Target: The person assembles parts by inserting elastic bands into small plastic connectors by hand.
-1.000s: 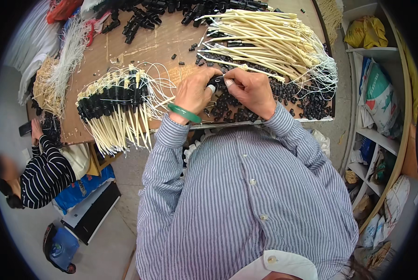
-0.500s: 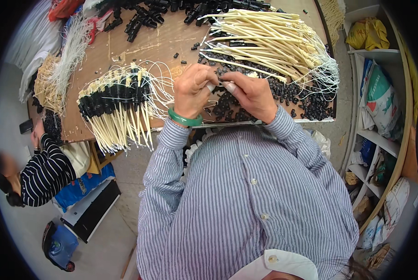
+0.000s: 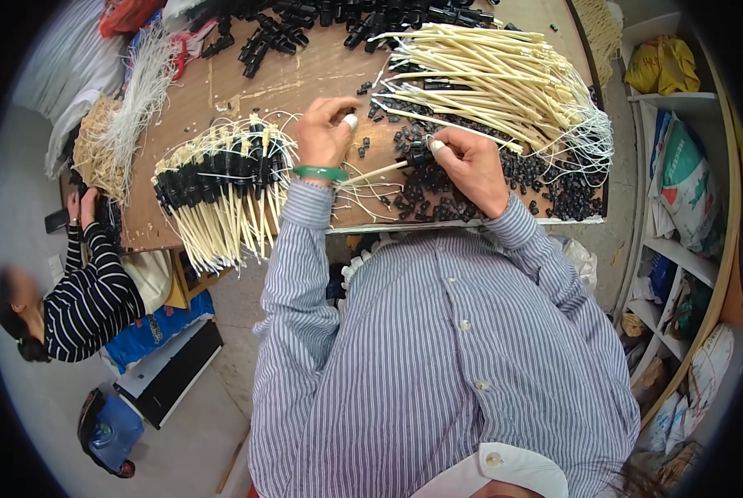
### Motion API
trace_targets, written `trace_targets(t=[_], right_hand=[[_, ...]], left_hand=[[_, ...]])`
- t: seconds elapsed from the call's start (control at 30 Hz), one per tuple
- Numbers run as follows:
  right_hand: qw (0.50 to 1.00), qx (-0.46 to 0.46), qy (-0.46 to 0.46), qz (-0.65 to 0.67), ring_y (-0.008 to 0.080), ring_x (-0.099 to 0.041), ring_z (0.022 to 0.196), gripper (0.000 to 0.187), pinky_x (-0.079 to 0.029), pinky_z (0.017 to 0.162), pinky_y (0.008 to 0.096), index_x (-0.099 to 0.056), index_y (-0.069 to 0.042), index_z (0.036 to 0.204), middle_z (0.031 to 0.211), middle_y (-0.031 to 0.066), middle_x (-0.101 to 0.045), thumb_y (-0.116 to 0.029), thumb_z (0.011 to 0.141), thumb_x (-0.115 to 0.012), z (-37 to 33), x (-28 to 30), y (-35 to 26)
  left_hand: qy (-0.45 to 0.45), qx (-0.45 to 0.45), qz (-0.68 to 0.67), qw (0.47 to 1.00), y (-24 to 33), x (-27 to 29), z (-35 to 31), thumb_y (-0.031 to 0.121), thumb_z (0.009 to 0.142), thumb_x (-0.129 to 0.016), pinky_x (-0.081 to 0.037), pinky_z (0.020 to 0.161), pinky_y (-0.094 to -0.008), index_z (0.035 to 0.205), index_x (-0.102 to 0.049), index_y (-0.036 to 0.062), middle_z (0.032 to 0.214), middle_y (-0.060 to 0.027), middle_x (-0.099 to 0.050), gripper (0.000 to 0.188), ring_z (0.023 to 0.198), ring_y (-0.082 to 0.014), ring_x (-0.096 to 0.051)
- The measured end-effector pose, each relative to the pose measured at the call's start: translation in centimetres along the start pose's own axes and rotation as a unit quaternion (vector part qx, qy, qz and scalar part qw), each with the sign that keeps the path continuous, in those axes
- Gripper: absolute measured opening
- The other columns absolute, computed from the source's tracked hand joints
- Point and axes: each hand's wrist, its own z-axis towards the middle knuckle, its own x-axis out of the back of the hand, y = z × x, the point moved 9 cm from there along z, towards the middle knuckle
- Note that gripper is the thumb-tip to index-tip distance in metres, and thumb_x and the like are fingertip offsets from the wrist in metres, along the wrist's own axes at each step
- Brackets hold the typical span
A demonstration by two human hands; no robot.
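Note:
My right hand is closed on a black plastic connector, and a cream sleeved wire sticks out of it to the left. Thin white wire ends trail beneath, near the table's front edge. Up and to the left, my left hand pinches what looks like a small black part between thumb and forefinger. White covers wrap both thumbs. Loose small black parts lie in a heap under and around my right hand. Left of my left hand lies a row of black connectors with cream wires.
A large bundle of cream sleeved wires lies at the far right of the table. More black connectors are piled at the back. White wire bundles lie at the far left, near a person in a striped top. Shelves stand right.
My hands were together over the black parts; now they are apart, the left up and leftward, the right slightly right. The connector and its cream wire now show in my right hand.

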Motion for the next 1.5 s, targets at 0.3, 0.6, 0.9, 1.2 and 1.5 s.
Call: trace_targets(t=[0.3,0.6,0.9,1.2,1.5], right_hand=[[1.0,0.012,-0.001,0.011,0.0249,-0.059,0.049,0.012,-0.044,0.047,0.0346,-0.068,-0.005,0.079,0.062,0.0138,-0.061,-0.015,0.078,-0.061,0.6,-1.1,-0.8],[0.945,0.206,0.156,-0.2,0.025,-0.061,0.052,0.006,-0.045,0.043,0.0348,-0.062,-0.013,0.085,0.066,0.0056,-0.061,-0.014,0.079,-0.063,-2.1,-0.1,-4.8],[0.989,0.132,0.057,-0.043,0.0149,-0.06,0.052,0.013,-0.045,0.044,0.0287,-0.066,-0.008,0.094,0.074,0.0052,-0.065,-0.012,0.082,-0.063,-1.5,0.3,-3.7],[0.832,-0.13,-0.142,0.521,0.0037,-0.05,0.057,0.023,-0.043,0.051,0.0209,-0.065,-0.002,0.11,0.073,-0.0012,-0.062,-0.007,0.088,-0.061,-1.2,-1.2,0.4],[0.993,-0.014,-0.095,0.07,0.0048,-0.043,0.042,0.013,-0.032,0.042,0.0248,-0.063,-0.006,0.091,0.048,-0.0007,-0.049,-0.012,0.082,-0.07,-0.3,-0.2,-2.2]], left_hand=[[0.015,-0.152,-0.082,0.985,9.7,-3.0,-5.0,-0.012,0.074,-0.059,-0.052,0.067,-0.0256,0.087,-0.067,0.0014,0.086,-0.0044,-0.068,0.021,0.079,-0.0103,-0.064],[-0.011,0.077,-0.211,0.974,5.3,-4.2,-4.5,-0.009,0.073,-0.063,-0.048,0.063,-0.0203,0.087,-0.068,0.0009,0.077,0.0018,-0.062,0.018,0.07,-0.0055,-0.057],[-0.032,0.07,-0.185,0.98,3.8,-4.0,-4.3,-0.005,0.073,-0.069,-0.049,0.062,-0.0213,0.086,-0.068,0.0015,0.075,0.0017,-0.064,0.014,0.07,-0.0058,-0.06],[-0.09,-0.178,-0.016,0.98,8.6,-3.9,-4.8,0.007,0.068,-0.066,-0.054,0.064,-0.032,0.095,-0.067,0.0042,0.086,-0.0112,-0.069,0.027,0.072,-0.0228,-0.067],[-0.03,-0.225,0.16,0.961,11.1,-2.3,-5.9,0.006,0.066,-0.064,-0.05,0.053,-0.0346,0.098,-0.067,0.0101,0.075,-0.0056,-0.065,0.032,0.063,-0.0231,-0.063]])
